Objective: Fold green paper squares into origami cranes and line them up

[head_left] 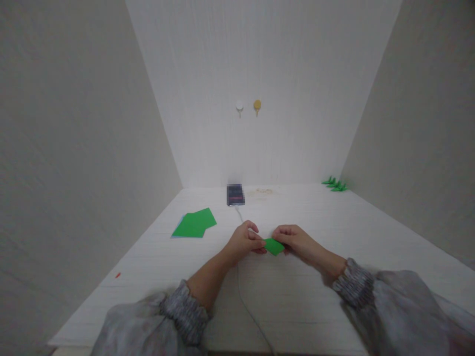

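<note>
Green paper [274,246] pinched between left hand [245,242] and right hand [295,241].

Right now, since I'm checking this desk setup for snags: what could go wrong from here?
1. The grey cable runs from the dark device past the left hand to the table's front edge. A forearm could catch it and drag the device.
2. The left hand and right hand pinch the small green paper only by its ends. It might slip or crease crookedly.
</note>
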A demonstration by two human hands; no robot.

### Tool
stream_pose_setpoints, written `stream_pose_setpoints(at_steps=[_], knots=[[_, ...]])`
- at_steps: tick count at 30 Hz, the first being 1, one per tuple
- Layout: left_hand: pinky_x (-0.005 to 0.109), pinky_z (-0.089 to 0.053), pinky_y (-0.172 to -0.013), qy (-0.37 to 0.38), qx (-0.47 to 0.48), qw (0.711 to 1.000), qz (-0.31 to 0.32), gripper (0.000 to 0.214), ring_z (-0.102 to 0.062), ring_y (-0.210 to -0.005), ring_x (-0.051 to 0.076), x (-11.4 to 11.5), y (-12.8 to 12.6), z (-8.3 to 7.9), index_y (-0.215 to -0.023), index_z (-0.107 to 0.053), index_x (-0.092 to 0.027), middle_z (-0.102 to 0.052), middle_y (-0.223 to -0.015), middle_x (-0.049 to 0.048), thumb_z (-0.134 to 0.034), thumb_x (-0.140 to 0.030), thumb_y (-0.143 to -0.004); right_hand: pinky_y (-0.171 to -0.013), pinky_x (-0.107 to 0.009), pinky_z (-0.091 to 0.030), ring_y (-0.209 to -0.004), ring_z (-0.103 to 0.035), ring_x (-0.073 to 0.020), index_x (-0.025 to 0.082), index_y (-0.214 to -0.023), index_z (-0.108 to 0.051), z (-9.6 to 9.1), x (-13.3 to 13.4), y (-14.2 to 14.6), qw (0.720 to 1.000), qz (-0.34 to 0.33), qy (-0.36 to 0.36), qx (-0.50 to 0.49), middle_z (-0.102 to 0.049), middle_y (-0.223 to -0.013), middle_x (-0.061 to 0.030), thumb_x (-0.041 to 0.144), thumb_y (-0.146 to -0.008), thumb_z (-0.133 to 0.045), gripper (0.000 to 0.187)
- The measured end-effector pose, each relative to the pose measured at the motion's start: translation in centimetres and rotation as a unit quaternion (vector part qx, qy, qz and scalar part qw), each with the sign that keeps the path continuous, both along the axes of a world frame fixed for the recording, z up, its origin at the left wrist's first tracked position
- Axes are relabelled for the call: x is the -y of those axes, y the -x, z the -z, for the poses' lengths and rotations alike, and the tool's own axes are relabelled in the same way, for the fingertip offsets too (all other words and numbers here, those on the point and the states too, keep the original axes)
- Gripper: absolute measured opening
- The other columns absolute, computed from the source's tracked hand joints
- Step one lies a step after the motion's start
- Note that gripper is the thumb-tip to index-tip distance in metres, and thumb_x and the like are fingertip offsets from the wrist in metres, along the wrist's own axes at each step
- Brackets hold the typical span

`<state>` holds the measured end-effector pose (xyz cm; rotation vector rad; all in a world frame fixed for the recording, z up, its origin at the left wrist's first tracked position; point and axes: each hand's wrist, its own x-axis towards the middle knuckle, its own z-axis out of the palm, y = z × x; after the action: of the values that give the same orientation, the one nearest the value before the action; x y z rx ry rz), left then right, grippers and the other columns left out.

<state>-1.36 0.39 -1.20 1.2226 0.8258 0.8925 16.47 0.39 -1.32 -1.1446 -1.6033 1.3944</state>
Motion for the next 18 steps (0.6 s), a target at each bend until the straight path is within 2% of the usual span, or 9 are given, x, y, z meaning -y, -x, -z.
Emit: stream_pose_setpoints(at_steps=[3, 6, 11, 14, 18], knots=[[0.026, -0.047, -0.05, 0.005, -0.002, 1.0, -0.003, 0.047, -0.058, -0.046, 0.013, -0.1, -0.1, 0.0, -0.077, -0.033, -0.018, -0.059, -0.052, -0.0033, -0.072, -0.021, -0.05, -0.035, -0.019, -0.022, -0.035, -0.033, -0.0057, 0.015, -0.059, -0.052, 0.2, -0.1, 0.0, 0.999, -0.003, -0.011, 0.052, -0.042, -0.041, 0.0053, 0.035, -0.07, -0.051, 0.023], [0.025, -0.045, -0.052, -0.001, 0.007, 0.999, -0.036, 0.046, -0.057, -0.047, 0.012, -0.2, -0.5, -0.2, -0.079, -0.035, -0.017, -0.058, -0.054, -0.0038, -0.071, -0.022, -0.052, -0.034, -0.019, -0.019, -0.033, -0.029, -0.0062, 0.017, -0.058, -0.048, 0.1, 0.0, 0.4, 0.996, 0.039, -0.043, 0.071, -0.037, -0.038, 0.0068, 0.038, -0.071, -0.049, 0.025], [0.022, -0.043, -0.054, -0.013, 0.043, 0.995, -0.087, 0.05, -0.055, -0.049, 0.009, -0.1, -1.3, -0.8, -0.088, -0.036, -0.016, -0.054, -0.053, -0.0067, -0.072, -0.018, -0.053, -0.038, -0.02, -0.025, -0.04, -0.036, -0.0077, 0.017, -0.058, -0.046, -0.4, 0.3, 1.1, 0.983, 0.128, -0.126, 0.047, -0.041, -0.044, 0.0049, 0.036, -0.074, -0.047, 0.025], [0.025, -0.044, -0.058, 0.003, 0.052, 0.995, -0.082, 0.053, -0.056, -0.052, 0.01, 0.0, -1.4, -0.9, -0.091, -0.035, -0.017, -0.056, -0.057, -0.005, -0.072, -0.016, -0.052, -0.04, -0.02, -0.029, -0.042, -0.04, -0.0086, 0.017, -0.059, -0.047, -0.6, 0.4, 1.2, 0.985, 0.125, -0.116, 0.031, -0.045, -0.045, 0.0036, 0.036, -0.075, -0.046, 0.025], [0.026, -0.044, -0.057, -0.009, 0.049, 0.995, -0.081, 0.053, -0.057, -0.053, 0.012, -0.2, -1.1, -0.5, -0.089, -0.033, -0.018, -0.059, -0.059, -0.0035, -0.071, -0.017, -0.052, -0.041, -0.02, -0.031, -0.04, -0.042, -0.0085, 0.017, -0.057, -0.047, -0.5, 0.3, 1.2, 0.994, 0.083, -0.065, 0.002, -0.047, -0.044, 0.0033, 0.036, -0.072, -0.05, 0.024]])
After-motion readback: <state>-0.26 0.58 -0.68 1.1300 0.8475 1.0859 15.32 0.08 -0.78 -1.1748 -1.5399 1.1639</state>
